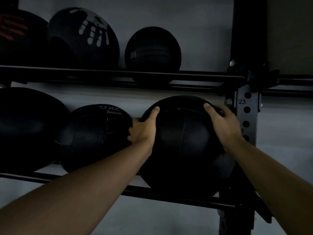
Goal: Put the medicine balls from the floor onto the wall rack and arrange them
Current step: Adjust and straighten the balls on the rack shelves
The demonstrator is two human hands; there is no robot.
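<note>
A black stitched medicine ball sits at the right end of the lower shelf of the wall rack. My left hand grips its left side and my right hand grips its upper right side. Just left of it lies a black ball marked 2KG, touching my left hand. A larger black ball fills the far left of the lower shelf. The upper shelf carries a ball with red stripes, a ball with a white handprint and a smaller plain black ball.
A grey steel upright with holes and the number 23 stands right of the held ball. A dark strap hangs by the lower right bracket. Behind the rack is a pale grey wall. The scene is dim.
</note>
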